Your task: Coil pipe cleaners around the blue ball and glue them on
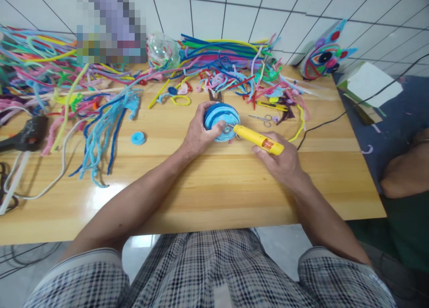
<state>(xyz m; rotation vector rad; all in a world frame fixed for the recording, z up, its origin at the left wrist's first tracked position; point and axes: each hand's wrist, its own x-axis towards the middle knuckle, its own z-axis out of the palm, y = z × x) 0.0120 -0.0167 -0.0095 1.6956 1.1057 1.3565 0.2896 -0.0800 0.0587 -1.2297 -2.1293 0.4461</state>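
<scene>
My left hand (201, 130) is closed around a rounded piece of coiled pipe cleaner (219, 113), banded in dark and light blue. Its thumb presses near the shiny, see-through centre. In my right hand (283, 160) is a yellow hot glue gun (256, 138), with an orange patch near its rear end. The glue gun's thin tip points left and meets or almost meets the coil's centre; I cannot tell if they touch. A small light-blue coil (137, 138) lies on the table to the left. Small scissors (264, 119) rest just beyond my right hand.
Loose pipe cleaners (221, 53) pile along the back of the wooden table (208, 196). Light-blue strands (97, 134) and a black glue gun (31, 134) lie left. A clear ball (163, 50) and a decorated figure (323, 53) stand behind. A black cord (365, 98) runs right, near another person's arm (407, 169).
</scene>
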